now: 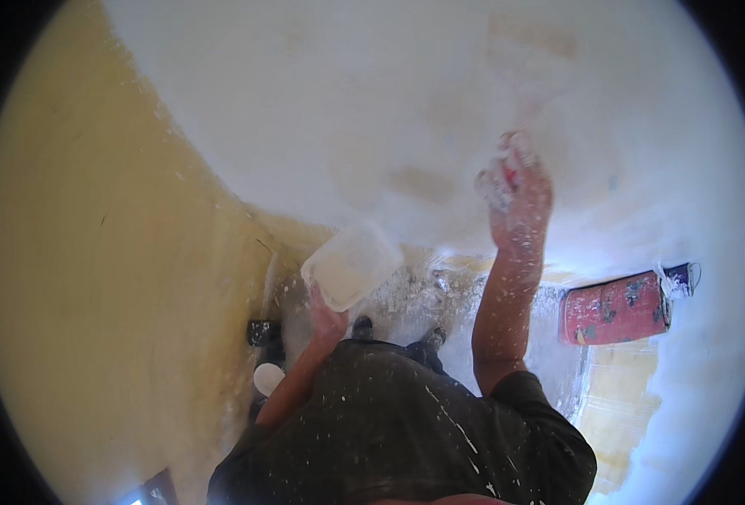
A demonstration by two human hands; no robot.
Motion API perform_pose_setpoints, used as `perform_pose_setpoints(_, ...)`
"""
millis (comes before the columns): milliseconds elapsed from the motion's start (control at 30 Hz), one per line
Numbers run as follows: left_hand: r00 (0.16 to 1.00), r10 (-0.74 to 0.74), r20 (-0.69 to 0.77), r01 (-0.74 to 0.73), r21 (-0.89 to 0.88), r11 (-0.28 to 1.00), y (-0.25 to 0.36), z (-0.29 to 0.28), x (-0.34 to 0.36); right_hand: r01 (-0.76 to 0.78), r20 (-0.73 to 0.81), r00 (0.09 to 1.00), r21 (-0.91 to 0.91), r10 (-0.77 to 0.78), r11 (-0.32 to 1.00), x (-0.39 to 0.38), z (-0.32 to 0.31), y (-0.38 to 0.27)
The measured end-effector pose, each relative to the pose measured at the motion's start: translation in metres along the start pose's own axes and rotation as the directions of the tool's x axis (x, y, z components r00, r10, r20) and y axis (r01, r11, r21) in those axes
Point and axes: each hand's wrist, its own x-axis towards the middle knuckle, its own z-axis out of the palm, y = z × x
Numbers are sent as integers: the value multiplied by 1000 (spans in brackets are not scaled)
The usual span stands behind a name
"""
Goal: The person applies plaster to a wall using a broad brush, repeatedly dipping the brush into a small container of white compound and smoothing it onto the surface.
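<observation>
My left hand (329, 318) grips the near edge of a white rectangular plastic container (351, 261), held out at waist height in front of me. My right hand (520, 194) is raised in front of the white-coated wall (372, 101), its fingers closed on a tool with a red handle (511, 172), smeared with white. The tool's upper end is blurred, so I cannot make out its shape or whether it touches the wall. White spatters cover my right forearm and my dark shirt.
A yellow wall (111, 278) runs along the left. On the spattered floor (389, 299) are my feet, a round white object (269, 379) and a black item (263, 332). At the right stands a stained red drum (608, 307) with a small container (680, 280) on it.
</observation>
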Motion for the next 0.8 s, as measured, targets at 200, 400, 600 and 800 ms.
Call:
perform_pose_setpoints(200,966,-255,46,234,-571,787,21,-1,8,-227,37,972,-110,233,968,15,-24,36)
perform_pose_setpoints(400,966,-259,8,234,-458,858,55,11,11,-581,-49,812,-165,582,797,-55,-174,280)
perform_pose_setpoints(600,974,173,147,-222,457,861,33,-10,10,-870,-90,462,148,882,470,-92,-225,322)
perform_pose_setpoints(800,997,-13,72,9,59,998,31,-6,3,-532,-70,846,-41,529,845,-3,-124,221)
